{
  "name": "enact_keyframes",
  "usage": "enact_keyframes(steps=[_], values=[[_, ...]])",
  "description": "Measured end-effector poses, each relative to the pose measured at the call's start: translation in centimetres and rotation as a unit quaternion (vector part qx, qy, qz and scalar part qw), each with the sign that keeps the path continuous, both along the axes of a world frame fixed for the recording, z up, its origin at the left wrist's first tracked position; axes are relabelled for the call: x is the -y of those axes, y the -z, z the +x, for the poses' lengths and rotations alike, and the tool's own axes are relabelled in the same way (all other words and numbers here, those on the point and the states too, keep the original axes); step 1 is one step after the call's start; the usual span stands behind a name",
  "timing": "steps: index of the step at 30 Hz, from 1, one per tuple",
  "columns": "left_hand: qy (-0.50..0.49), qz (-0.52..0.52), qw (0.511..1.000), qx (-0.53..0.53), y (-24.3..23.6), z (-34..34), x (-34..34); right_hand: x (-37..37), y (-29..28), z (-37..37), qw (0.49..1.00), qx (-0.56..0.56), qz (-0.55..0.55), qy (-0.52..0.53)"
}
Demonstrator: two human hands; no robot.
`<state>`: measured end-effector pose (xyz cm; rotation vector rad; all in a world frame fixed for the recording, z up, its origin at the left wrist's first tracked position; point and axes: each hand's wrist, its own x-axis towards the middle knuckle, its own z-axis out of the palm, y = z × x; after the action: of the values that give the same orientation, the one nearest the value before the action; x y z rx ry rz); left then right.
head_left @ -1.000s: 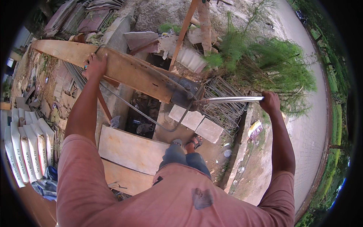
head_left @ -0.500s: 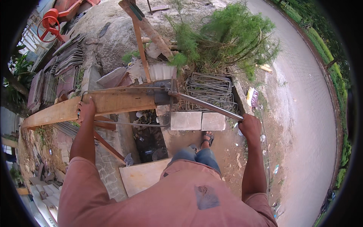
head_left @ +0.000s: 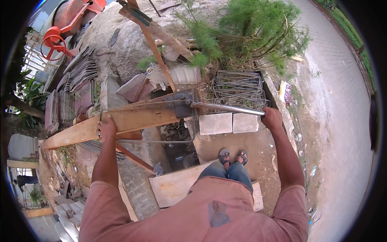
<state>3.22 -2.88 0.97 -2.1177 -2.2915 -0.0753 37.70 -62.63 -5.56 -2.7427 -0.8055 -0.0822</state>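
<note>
A long wooden plank [head_left: 141, 118] runs across in front of me, with a dark metal plate [head_left: 183, 105] fixed near its right end. A thin steel rod [head_left: 169, 141], bent into angled sides, lies over the plank and loops out on its near side. My left hand [head_left: 107, 130] is closed on the rod's left part, fingers resting on the plank. My right hand [head_left: 272, 118] is wrapped round the outer end of a shiny metal bending lever [head_left: 234, 108]. The lever's other end meets the rod at the plate.
Bent steel stirrups [head_left: 238, 86] are piled beyond two pale blocks [head_left: 216, 123]. An open trench [head_left: 179, 149] lies under the plank, beside a pale board [head_left: 171, 183]. Stacked roof tiles [head_left: 74, 86], an orange cement mixer [head_left: 66, 24] and a green bush [head_left: 258, 32] stand farther off.
My right hand has swung the lever's outer end away from me, so it lies flatter. My left hand stays at the rod. My feet now stand side by side, and the view has shifted.
</note>
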Motion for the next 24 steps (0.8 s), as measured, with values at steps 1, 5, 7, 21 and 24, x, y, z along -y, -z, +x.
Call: enact_keyframes(steps=[1,5,7,21,24], values=[[-0.004,-0.001,1.0,0.0,0.1,-0.1,0.4,-0.3,0.4,0.1,1.0,0.004,0.003,-0.006],[0.003,-0.001,1.0,-0.004,-0.4,0.2,0.9,-0.2,1.8,-1.3,0.999,-0.028,0.017,0.027],[-0.001,-0.004,1.0,-0.001,-0.2,0.4,0.6,0.4,1.9,-1.8,0.999,-0.013,0.018,0.03],[0.092,0.003,0.996,0.015,0.6,-1.3,-3.3,0.5,-2.2,-13.1,0.985,-0.024,-0.008,0.168],[0.071,0.016,0.997,-0.007,0.9,-2.4,-3.6,0.6,-2.7,-12.5,0.987,-0.017,-0.002,0.157]])
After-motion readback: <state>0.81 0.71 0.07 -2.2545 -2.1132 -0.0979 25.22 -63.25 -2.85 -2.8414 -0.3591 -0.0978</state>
